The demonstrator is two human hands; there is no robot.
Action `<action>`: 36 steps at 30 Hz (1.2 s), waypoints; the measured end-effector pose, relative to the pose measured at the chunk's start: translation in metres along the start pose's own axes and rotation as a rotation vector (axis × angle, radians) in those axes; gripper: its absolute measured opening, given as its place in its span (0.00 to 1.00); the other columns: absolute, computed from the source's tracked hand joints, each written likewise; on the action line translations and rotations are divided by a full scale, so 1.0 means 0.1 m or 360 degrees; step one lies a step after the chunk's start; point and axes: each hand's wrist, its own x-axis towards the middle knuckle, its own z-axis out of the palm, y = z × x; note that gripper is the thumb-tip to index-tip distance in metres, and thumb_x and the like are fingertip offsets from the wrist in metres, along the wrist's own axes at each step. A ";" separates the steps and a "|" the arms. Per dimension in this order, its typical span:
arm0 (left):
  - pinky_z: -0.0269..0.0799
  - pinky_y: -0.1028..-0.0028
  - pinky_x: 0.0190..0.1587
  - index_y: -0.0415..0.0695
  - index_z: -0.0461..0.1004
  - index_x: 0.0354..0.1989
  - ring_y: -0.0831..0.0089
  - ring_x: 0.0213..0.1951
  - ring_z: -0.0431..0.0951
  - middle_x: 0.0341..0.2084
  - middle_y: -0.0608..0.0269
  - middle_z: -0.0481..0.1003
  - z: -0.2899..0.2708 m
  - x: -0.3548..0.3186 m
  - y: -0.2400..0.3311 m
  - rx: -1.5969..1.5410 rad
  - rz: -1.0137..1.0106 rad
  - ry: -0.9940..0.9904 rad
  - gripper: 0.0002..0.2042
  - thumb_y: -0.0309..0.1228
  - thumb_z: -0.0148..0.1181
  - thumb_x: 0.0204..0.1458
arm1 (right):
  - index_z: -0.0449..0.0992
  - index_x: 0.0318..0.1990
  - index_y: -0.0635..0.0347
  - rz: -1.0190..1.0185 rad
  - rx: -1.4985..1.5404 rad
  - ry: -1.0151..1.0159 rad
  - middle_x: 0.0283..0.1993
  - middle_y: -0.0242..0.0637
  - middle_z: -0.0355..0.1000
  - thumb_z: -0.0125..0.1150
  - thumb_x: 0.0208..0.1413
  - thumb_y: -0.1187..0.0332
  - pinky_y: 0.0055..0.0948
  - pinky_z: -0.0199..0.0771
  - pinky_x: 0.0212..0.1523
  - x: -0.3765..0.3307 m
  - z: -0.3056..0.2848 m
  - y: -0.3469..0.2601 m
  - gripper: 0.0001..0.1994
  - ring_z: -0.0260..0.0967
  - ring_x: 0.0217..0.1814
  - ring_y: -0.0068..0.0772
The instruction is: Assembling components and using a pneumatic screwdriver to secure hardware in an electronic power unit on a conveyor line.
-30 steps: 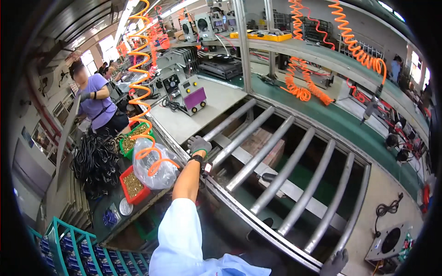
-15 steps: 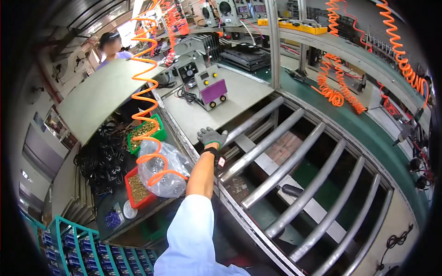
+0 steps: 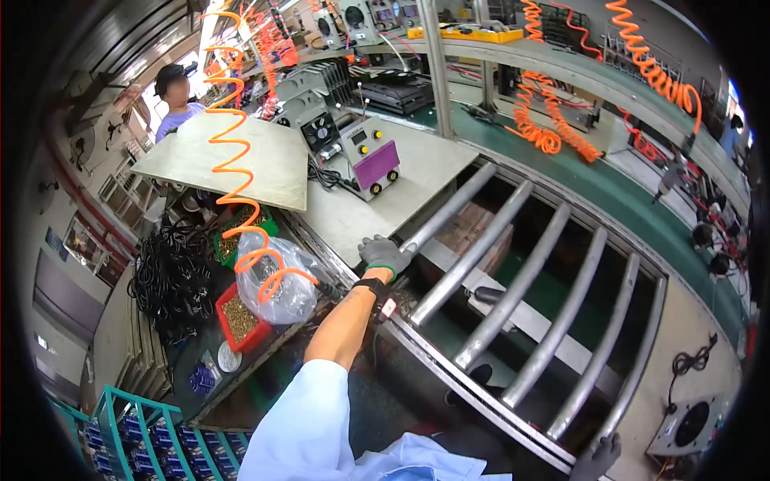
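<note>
My left hand, in a grey glove, lies with its fingers stretched over the near edge of a pale flat board, beside the first metal roller. A welding-machine-like unit with a purple front panel, yellow knobs and an open side showing a fan stands farther back on that board. My right hand, also gloved, is low at the right, at the near end of the roller frame. Its fingers are only partly visible, and whether they grip the frame is unclear.
A second pale board juts in from the left, before a person. An orange coiled hose hangs ahead of a plastic bag, a red bin of small brass-coloured parts and black cables. Dark gaps separate the rollers.
The second board has come down and right, closer to the unit, showing more of the person. My right hand has entered at the lower right. The whole view has shifted; my left hand stays on its board.
</note>
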 end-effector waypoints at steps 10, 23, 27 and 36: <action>0.68 0.61 0.57 0.34 0.75 0.53 0.50 0.60 0.70 0.55 0.47 0.73 0.10 -1.55 0.84 -0.0011 0.0491 0.0033 0.46 0.72 0.42 0.51 | 0.74 0.43 0.65 -0.0038 0.0165 0.0132 0.57 0.58 0.67 0.59 0.54 0.71 0.52 0.62 0.60 -0.03 0.16 0.14 0.10 0.63 0.59 0.63; 0.76 0.59 0.42 0.28 0.58 0.65 0.54 0.41 0.81 0.40 0.43 0.78 0.00 -3.62 1.66 -0.0113 0.1229 -0.0047 0.53 0.72 0.48 0.49 | 0.75 0.37 0.63 0.0033 0.0282 0.0241 0.53 0.50 0.71 0.61 0.48 0.73 0.50 0.65 0.59 0.05 0.03 0.04 0.08 0.65 0.58 0.56; 0.77 0.58 0.36 0.27 0.57 0.65 0.55 0.35 0.82 0.31 0.45 0.79 0.07 -4.05 1.92 -0.0218 0.1576 -0.0020 0.53 0.70 0.50 0.50 | 0.75 0.40 0.64 0.0025 0.0232 0.0285 0.52 0.50 0.71 0.62 0.50 0.73 0.49 0.65 0.59 0.00 0.04 0.07 0.09 0.65 0.58 0.56; 0.77 0.59 0.39 0.33 0.68 0.59 0.53 0.33 0.82 0.29 0.49 0.80 0.14 -4.43 2.21 -0.0733 0.2178 -0.0530 0.36 0.57 0.54 0.55 | 0.77 0.40 0.63 0.0252 0.0202 -0.0104 0.48 0.47 0.74 0.60 0.52 0.68 0.44 0.69 0.55 0.28 0.01 0.05 0.11 0.69 0.54 0.54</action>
